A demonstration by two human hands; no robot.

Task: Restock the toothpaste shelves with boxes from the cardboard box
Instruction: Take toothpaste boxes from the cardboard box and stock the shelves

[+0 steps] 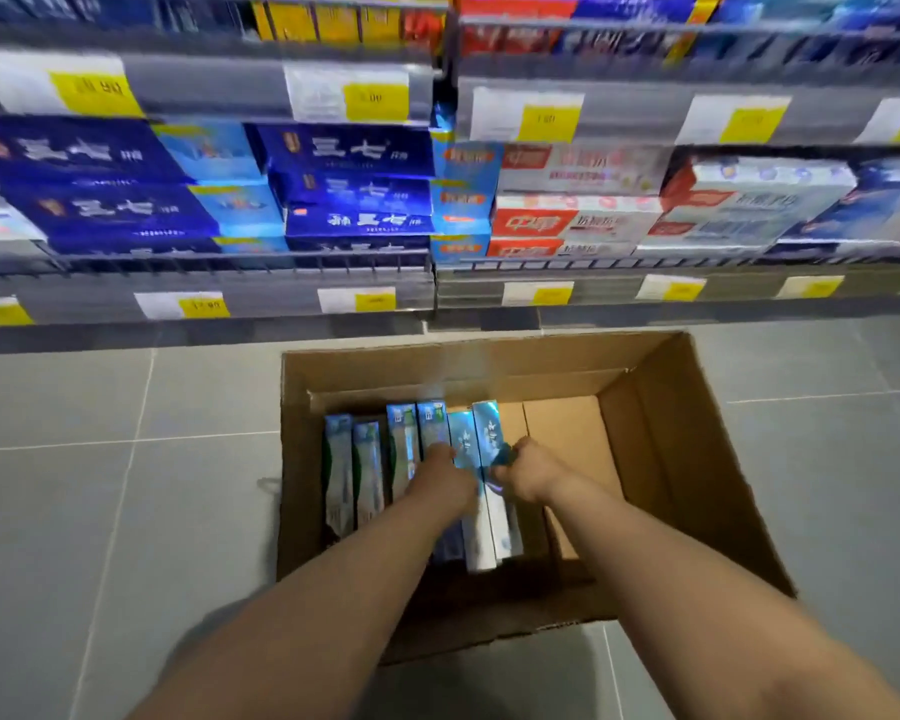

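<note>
- Head view only; the upper part is blurred and shelf print is mostly unreadable.
- Cardboard box (687,459) sits open on the grey tiled floor (100,459), just in front of the shelves (281,262). Its right half shows bare bottom.
- Toothpaste boxes (367,470) stand on edge in a row along the left and middle of the carton, long sides touching.
- Two pale-blue boxes (471,439) at the right end of that row sit between the hands.
- Right hand (528,472) is curled round the right side of that pair, thumb and fingers wrapped on it: a firm hold.
- Left hand (440,478) is against the pair's left side. Its fingers dip out of sight between cartons, so I cannot tell whether it grips or only presses.
- Shelf above the carton is already packed with dark-blue cartons (354,194) and red-and-white cartons (567,220), with yellow price tags (204,305) on the rail below.
- Handling, my judgement: thin card sleeves, light, fairly stiff lengthwise but easily dented on the broad faces, and glossy, so a bit slick.
- Best hold is probably across the narrow sides near mid-length, squeezing two together as one block and lifting straight up clear of the neighbours.
</note>
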